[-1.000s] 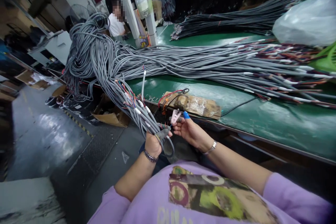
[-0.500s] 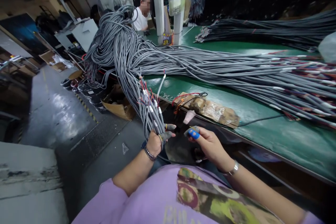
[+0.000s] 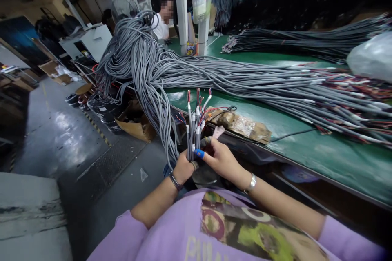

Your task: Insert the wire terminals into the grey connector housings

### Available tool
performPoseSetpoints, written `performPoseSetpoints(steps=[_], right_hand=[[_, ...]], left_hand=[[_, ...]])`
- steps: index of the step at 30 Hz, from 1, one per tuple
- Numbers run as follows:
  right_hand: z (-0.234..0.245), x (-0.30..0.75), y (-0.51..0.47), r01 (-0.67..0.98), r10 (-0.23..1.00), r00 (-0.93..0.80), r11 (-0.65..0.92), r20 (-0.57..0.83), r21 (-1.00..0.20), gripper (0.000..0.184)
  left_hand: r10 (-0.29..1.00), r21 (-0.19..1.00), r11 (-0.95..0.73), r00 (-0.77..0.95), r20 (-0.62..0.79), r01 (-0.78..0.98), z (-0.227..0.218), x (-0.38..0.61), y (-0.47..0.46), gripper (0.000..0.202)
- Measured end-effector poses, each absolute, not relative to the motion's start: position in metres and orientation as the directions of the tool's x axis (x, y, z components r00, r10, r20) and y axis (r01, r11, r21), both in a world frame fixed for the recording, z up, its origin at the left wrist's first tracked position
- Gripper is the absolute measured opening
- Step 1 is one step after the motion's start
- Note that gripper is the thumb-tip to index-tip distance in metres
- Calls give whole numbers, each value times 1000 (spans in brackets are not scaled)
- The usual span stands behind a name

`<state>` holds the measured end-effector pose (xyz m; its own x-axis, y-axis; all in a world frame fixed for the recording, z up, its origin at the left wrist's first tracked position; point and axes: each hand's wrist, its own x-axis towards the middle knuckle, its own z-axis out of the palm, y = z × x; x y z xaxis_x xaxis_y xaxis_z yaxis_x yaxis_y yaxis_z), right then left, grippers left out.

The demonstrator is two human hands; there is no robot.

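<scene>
Upright in our left hand [image 3: 183, 168], fist closed around them, the grey cable ends [image 3: 192, 132] point their long axis straight up from the grip, while our right hand [image 3: 221, 159] pinches the same bunch from just beside, at the green bench [image 3: 306, 147] edge.

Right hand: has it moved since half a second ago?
Yes. The right hand has closed leftward onto the cable ends held by the left hand, judged against the brown block.
</scene>
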<state>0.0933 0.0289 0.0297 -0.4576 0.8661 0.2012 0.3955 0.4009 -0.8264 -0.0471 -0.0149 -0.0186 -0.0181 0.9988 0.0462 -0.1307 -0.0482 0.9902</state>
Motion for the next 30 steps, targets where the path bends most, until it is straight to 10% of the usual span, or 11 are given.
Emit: performPoseSetpoints(steps=[11,25,30], right_hand=[[19,86,24,24,871,-479,139,110,-990,26],[-10,112,15,181,726,-684,267,74,-946,25],[-31,120,18,209,714,-699,257,39,-944,27]], left_hand=[[999,990,2,47,5,-143,-21,-55,-17,36],[951,771,-77,-278,-134,-632,3,-79,-1,28],[963,878,-12,-241,-118,-479,10,-64,7,26]])
